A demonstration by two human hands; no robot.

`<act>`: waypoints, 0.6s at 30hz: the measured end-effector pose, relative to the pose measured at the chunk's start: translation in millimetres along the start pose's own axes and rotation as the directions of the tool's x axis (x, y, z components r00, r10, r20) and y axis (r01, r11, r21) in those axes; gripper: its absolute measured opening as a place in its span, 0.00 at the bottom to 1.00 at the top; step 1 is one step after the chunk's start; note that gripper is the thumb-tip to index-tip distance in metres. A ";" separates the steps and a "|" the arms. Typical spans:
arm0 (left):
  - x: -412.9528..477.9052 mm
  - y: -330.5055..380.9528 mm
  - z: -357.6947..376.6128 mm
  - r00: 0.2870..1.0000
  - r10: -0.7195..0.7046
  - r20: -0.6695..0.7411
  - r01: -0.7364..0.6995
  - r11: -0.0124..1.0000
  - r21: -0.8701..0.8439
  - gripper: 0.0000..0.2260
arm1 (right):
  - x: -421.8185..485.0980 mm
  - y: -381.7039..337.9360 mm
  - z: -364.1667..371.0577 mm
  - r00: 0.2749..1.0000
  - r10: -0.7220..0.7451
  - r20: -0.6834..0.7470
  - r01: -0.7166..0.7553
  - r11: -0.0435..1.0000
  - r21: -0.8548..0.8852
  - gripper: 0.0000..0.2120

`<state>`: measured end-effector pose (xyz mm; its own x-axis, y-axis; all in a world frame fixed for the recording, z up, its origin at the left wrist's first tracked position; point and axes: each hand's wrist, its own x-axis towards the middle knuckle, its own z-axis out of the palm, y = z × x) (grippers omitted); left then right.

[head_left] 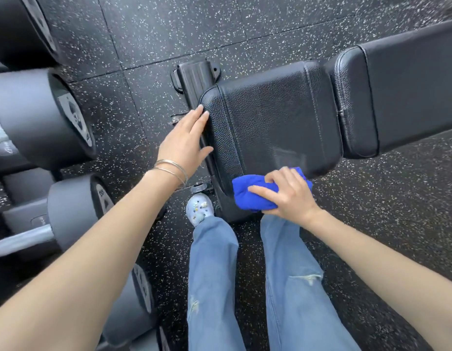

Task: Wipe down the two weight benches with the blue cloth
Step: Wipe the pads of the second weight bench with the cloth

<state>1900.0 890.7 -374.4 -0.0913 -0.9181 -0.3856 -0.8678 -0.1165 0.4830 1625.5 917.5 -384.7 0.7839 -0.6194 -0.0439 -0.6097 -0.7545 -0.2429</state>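
A black padded weight bench lies across the view, its seat pad [275, 117] nearest me and its long back pad [402, 89] running to the upper right. My right hand [288, 193] is shut on a bunched blue cloth [252, 193], pressed against the near lower edge of the seat pad. My left hand [186, 140] lies flat with fingers apart on the seat pad's left end, holding nothing. Only one bench is in view.
Large grey dumbbells [39, 115] on a rack fill the left side, close to my left arm. The bench's foot [194, 74] rests on speckled black rubber flooring [156, 31]. My legs in blue jeans and a light shoe [199, 209] stand just below the seat.
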 end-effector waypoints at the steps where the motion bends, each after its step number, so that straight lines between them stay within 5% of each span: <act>1: 3.3 4.4 1.6 1.000 0.007 0.002 -0.007 1.000 0.001 0.34 | -11.0 14.2 -3.3 0.997 0.078 -0.011 -0.078 0.997 -0.010 0.21; 3: 9.5 11.5 5.3 1.000 0.007 0.009 -0.008 1.000 0.024 0.37 | -27.2 42.6 -13.0 0.914 0.402 -0.056 -0.400 0.916 0.041 0.19; 6: 12.1 18.0 10.8 0.999 -0.032 0.007 0.032 0.999 0.040 0.40 | -27.6 75.9 -23.6 0.452 0.887 -0.096 -0.856 0.462 0.232 0.20; 8: 11.1 21.9 13.2 0.998 -0.057 0.004 0.057 0.998 0.019 0.41 | -13.3 79.2 -22.5 0.214 0.970 -0.115 -0.912 0.241 0.332 0.19; 10: 11.0 25.1 13.9 0.997 -0.080 0.001 0.080 0.997 0.006 0.42 | 3.2 63.6 -17.6 0.119 0.980 -0.161 -0.910 0.172 0.378 0.19; 12: 12.5 27.8 13.4 0.995 -0.096 -0.004 0.096 0.995 0.011 0.41 | 19.1 32.9 -11.2 0.131 0.979 -0.157 -0.894 0.185 0.408 0.19; 18: 16.4 29.0 10.0 0.994 -0.106 0.010 0.106 0.994 0.026 0.41 | 49.9 -72.3 2.9 0.670 0.739 -0.068 -0.685 0.651 0.329 0.21</act>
<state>1868.4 876.1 -374.5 -0.0032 -0.8969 -0.4423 -0.8849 -0.2034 0.4190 1709.1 941.8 -372.1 0.0664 -0.9875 -0.1430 -0.8948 0.0044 -0.4464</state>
